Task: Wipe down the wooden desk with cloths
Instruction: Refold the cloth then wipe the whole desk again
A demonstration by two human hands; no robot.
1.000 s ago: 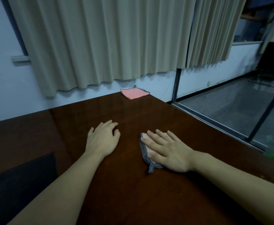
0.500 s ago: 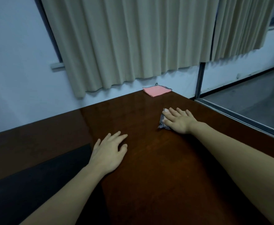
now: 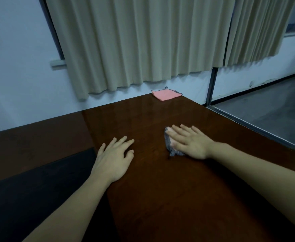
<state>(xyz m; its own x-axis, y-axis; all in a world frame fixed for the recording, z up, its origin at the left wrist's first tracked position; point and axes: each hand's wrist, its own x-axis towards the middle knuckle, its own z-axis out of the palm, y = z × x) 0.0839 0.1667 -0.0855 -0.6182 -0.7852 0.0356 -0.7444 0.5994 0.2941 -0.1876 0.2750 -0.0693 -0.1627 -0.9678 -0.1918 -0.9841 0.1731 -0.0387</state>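
On the right half of the dark glossy wooden desk (image 3: 160,189), I see a small grey cloth with a fine pattern (image 3: 169,147) lying flat under the right hand (image 3: 190,143). This hand presses on the cloth with the palm down and the fingers straight and a little apart; only the left edge of the cloth and a corner near the wrist show from under it. The left hand (image 3: 114,158) rests on the bare wood beside, well apart from the cloth, palm down, with the fingers relaxed and spread and holding nothing. Both forearms come in from the bottom of the view.

At the far corner of the desk, close to the wall, lies a second cloth, a pink folded square with a dark border (image 3: 166,94); nothing touches it. A flat black area (image 3: 29,198) covers the near left part of the desk; I cannot tell what it is. Behind the desk hang beige pleated curtains (image 3: 134,41) over a white wall (image 3: 17,75). To the right is a grey floor (image 3: 265,109) beyond a dark frame.
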